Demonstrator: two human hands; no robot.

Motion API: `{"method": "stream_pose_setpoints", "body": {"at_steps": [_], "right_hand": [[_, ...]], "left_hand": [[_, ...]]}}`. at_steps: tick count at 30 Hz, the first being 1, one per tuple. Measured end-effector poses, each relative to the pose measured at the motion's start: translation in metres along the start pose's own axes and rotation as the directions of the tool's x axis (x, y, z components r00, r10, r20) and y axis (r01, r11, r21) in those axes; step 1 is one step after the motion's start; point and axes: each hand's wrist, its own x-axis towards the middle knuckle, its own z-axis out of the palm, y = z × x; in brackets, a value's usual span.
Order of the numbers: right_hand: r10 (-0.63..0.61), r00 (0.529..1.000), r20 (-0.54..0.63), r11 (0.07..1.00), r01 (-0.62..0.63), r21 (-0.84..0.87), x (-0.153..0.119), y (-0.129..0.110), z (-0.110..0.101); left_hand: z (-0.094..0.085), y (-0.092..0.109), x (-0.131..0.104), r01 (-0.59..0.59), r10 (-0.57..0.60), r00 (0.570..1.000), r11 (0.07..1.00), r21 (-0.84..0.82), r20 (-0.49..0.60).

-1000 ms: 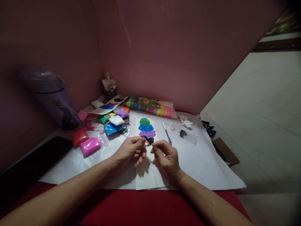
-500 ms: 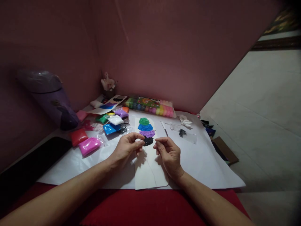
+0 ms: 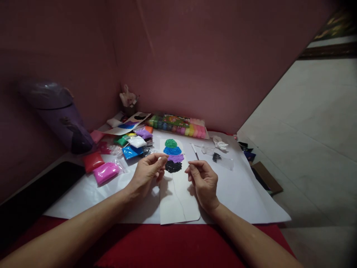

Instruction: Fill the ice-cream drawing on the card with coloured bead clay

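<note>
A pale sheet of card (image 3: 178, 201) lies before me, with a pencil-like line running down its lower part. Stacked on its upper half are textured patches: green (image 3: 171, 143), blue (image 3: 172, 150), purple (image 3: 175, 158) and black (image 3: 173, 166), which look like modelling clay. My left hand (image 3: 147, 172) is held just left of the black patch, thumb and forefinger pinched together. To the right of that patch, my right hand (image 3: 203, 182) also makes a pinch. Anything between the fingers of either hand is too small to make out.
Bagged clay, such as a pink packet (image 3: 106, 172), lies left. A multicoloured clay pack (image 3: 178, 125) rests against the wall. Right of the card are a thin white-tipped tool (image 3: 194, 149), black clay on plastic (image 3: 216, 158) and crumpled tissue (image 3: 219, 143). A purple container (image 3: 60, 119) stands far left.
My hands have moved apart, the left drawing back to the left and the right shifting slightly right. More of the black patch now shows between them.
</note>
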Motion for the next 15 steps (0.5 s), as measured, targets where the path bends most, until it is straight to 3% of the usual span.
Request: {"method": "stream_pose_setpoints", "body": {"at_steps": [9,15], "right_hand": [[0.042,0.999,-0.031,0.999,-0.041,0.007,0.0034,0.0010,-0.0009],[0.015,1.000,-0.006,1.000,-0.015,-0.010,0.0010,-0.0007,-0.0001]], "left_hand": [[0.0003,0.0003,-0.0004,-0.065,0.064,0.998,0.996,0.063,0.014],[0.0013,0.0025,-0.0010,0.000,-0.005,0.999,0.997,0.080,0.053]]}}
